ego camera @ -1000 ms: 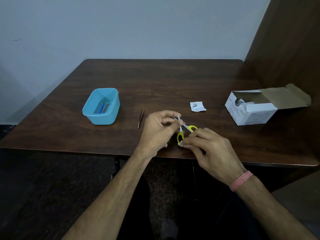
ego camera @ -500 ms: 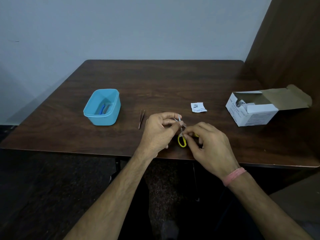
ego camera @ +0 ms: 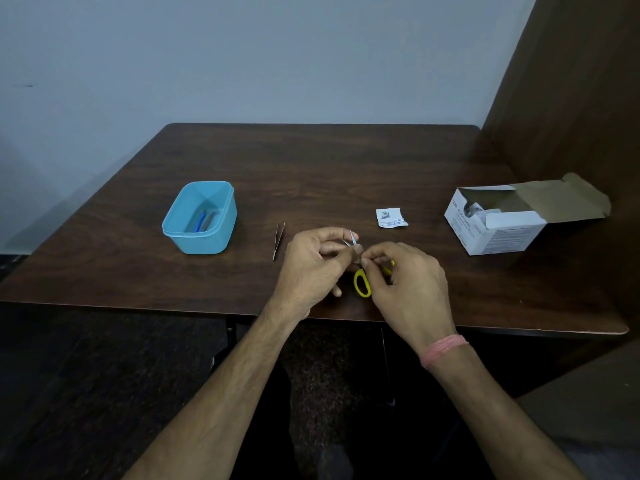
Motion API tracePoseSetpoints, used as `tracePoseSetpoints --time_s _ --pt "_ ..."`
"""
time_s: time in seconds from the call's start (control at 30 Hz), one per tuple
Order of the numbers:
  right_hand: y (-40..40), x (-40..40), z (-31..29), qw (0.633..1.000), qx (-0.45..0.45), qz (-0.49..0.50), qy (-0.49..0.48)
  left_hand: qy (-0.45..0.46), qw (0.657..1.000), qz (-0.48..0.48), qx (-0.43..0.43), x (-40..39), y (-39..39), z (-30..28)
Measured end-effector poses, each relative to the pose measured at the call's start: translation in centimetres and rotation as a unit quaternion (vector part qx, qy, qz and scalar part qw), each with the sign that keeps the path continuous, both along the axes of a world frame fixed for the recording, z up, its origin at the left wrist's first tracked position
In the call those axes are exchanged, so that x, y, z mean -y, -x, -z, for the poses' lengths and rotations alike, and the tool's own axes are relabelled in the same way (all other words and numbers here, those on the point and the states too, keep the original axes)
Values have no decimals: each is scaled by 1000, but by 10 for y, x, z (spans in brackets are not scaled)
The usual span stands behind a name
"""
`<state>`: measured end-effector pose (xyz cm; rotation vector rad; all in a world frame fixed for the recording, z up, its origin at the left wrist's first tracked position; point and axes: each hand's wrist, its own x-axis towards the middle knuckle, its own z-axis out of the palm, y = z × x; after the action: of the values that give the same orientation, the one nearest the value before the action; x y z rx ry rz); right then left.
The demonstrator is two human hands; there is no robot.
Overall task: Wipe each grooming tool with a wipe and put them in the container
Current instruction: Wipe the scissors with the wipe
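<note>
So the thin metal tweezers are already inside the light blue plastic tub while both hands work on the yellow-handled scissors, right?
Not quite. The head view shows the thin metal tweezers lying on the dark wooden table, between the light blue plastic tub and the left hand. Both hands, left and right hand, do work on the yellow-handled scissors.

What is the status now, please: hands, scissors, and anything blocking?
Left hand and right hand both on the yellow scissors, blades open. Tweezers not yet in the blue container. Nothing blocking.
</note>
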<state>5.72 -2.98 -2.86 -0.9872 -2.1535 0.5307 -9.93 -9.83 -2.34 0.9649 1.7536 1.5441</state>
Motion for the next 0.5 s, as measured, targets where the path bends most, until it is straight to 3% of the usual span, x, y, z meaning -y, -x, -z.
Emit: tracePoseSetpoints --time_s 0.3,0.5 --pt "-4 8 0 996 -20 40 78 -15 1000 4 5 -1 -1 3" --pt "-13 3 1 990 4 -4 137 -22 1000 -6 21 1 1 3"
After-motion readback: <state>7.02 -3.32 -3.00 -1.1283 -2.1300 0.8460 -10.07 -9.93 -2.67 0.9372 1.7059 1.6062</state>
